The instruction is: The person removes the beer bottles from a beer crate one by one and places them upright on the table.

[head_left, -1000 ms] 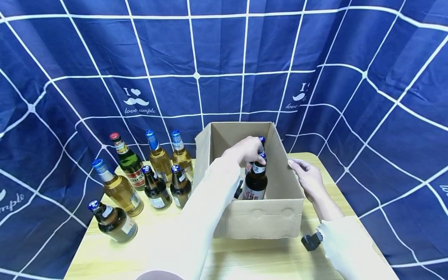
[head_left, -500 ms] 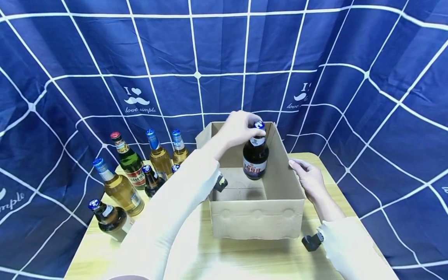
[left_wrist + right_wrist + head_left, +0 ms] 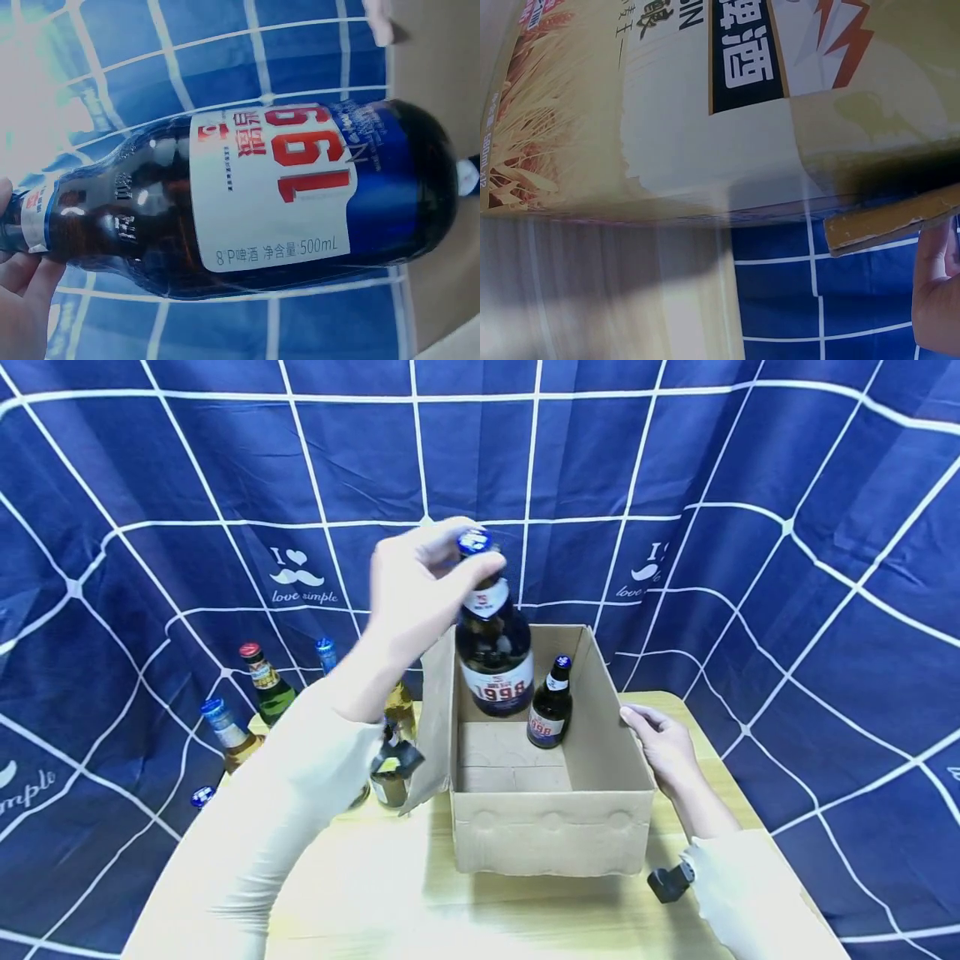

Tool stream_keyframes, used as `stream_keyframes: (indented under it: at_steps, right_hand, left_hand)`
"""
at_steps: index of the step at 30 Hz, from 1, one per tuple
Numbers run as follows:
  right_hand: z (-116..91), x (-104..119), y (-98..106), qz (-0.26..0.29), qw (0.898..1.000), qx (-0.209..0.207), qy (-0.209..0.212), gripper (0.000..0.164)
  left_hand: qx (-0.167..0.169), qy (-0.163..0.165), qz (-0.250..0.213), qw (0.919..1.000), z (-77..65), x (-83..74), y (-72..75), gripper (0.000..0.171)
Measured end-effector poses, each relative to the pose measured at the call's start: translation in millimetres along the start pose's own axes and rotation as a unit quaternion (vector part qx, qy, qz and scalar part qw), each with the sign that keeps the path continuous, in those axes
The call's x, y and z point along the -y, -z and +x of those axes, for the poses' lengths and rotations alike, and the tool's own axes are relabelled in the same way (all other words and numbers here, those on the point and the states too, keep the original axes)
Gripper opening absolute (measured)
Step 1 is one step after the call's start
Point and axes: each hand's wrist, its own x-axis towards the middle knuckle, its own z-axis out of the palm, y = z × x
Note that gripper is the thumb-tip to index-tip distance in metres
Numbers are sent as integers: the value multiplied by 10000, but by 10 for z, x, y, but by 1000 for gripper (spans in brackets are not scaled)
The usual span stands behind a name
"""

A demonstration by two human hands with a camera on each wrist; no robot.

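My left hand [image 3: 412, 589] grips a brown beer bottle [image 3: 495, 652] by the neck, just under its blue cap, and holds it up over the left part of an open cardboard box [image 3: 551, 832]. In the left wrist view the bottle's white label with red digits [image 3: 311, 154] fills the middle. One smaller-looking brown beer bottle [image 3: 550, 718] stands inside the box near the right wall. At the box's right rim, my right hand [image 3: 663, 745] pinches the cardboard edge between thumb and fingers. The right wrist view shows the box's printed outer side [image 3: 682, 150] and that thumb.
Several bottles stand left of the box, partly hidden by my left arm, among them a green one with a red cap [image 3: 272, 689] and a blue-topped one [image 3: 225, 731]. A blue checked curtain [image 3: 480, 460] hangs behind the wooden table [image 3: 540, 918].
My left hand has drawn one beer bottle up and to the left, revealing the other bottle behind it. The right hand stays at the box's rim.
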Motion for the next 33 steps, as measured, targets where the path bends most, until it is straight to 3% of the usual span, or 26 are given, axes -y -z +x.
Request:
stream_keyframes:
  at_steps: [4,7,11,13,19,22,27,33]
  right_hand:
    - [-9,0,3,58,10000,48,-12,35]
    - [-15,-1,0,15,10000,52,-31,37]
    - [-20,3,1,-9,10000,54,-79,39]
    - [-21,6,2,28,9999,60,-104,36]
    - [-27,15,9,114,9998,39,-167,20]
    - [-28,20,12,103,9998,50,-159,27]
    - [-29,34,18,6,9999,58,-155,36]
    - [-30,41,4,272,9992,153,-239,6]
  left_hand:
    - [-355,-165,-420,9983,-40,-189,324,17]
    - [-583,-356,-464,9966,-118,-250,549,16]
    - [-755,-448,-164,9960,-292,-224,820,17]
    - [-758,-262,-173,9966,-405,-177,945,17]
    - [-679,315,173,9970,-855,72,1271,21]
    - [-649,529,725,9938,-1112,229,1392,22]
    - [-671,1051,1682,9778,-1509,537,1506,24]
    - [-543,1612,2039,9641,-1947,986,1586,26]
